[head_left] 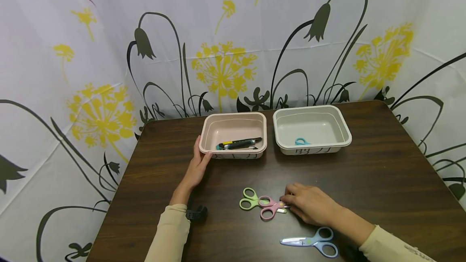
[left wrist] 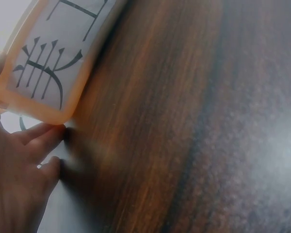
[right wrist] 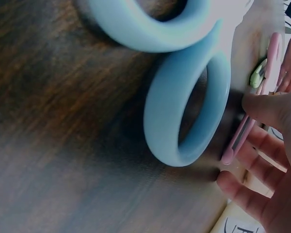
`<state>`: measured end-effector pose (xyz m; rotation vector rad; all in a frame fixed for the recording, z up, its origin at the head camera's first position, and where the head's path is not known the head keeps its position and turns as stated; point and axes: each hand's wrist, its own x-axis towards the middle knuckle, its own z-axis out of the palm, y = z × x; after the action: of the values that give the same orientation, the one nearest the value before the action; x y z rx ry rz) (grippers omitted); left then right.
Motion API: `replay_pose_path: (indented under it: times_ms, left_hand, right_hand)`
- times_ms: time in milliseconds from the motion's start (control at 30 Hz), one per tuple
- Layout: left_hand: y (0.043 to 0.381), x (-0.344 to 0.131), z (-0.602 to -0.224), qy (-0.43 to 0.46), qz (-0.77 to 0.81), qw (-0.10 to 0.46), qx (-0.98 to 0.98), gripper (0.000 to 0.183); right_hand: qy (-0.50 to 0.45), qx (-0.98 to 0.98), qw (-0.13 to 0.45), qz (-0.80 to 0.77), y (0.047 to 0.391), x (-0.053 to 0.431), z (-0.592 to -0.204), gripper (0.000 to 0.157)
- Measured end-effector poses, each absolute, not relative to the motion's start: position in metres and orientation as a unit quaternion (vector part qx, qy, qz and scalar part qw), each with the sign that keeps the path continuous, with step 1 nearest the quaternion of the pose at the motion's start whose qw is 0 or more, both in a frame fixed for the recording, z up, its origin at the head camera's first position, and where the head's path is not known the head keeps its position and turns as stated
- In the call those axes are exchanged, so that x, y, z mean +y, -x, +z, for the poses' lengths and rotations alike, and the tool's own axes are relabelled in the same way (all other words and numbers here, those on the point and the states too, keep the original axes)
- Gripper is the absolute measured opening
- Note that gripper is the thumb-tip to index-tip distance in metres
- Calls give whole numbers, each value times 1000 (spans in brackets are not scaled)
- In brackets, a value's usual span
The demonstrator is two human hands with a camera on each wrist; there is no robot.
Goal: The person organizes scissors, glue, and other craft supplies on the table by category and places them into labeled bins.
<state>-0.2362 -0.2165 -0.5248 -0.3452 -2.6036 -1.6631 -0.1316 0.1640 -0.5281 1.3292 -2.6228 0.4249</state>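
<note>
My left hand (head_left: 196,169) holds the near left corner of a pink plastic box (head_left: 233,126), fingers along its side and thumb at the front. Several pens or cutters (head_left: 240,144) lie inside. My right hand (head_left: 314,204) pinches pink-handled scissors (head_left: 278,204) by the blade end, thumb against fingers; the blades are mostly hidden. Under them lie green-handled scissors (head_left: 255,202), partly covered. Blue scissors (head_left: 309,241) rest on the table below my right hand, blades pointing left; their blue handle loops (right wrist: 160,116) loom large in the right wrist view.
Right of the pink box stands a white box (head_left: 316,122) with a light-blue handle (head_left: 301,142) showing inside. Both boxes carry labels with dark characters on their fronts. A flowered curtain (head_left: 233,31) hangs behind the dark wooden table (head_left: 382,165).
</note>
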Motion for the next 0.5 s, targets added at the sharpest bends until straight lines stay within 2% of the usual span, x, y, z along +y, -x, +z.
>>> replay_pose_path:
  times_ms: [233, 500]
  left_hand:
    - [242, -220, -537, 103, -532, 32, -840, 72]
    - [232, -214, -514, 106, -550, 6, -829, 73]
  right_hand:
    - [-448, -878, 87, 145, 132, 163, -528, 21]
    - [-450, -876, 93, 145, 131, 165, -527, 19]
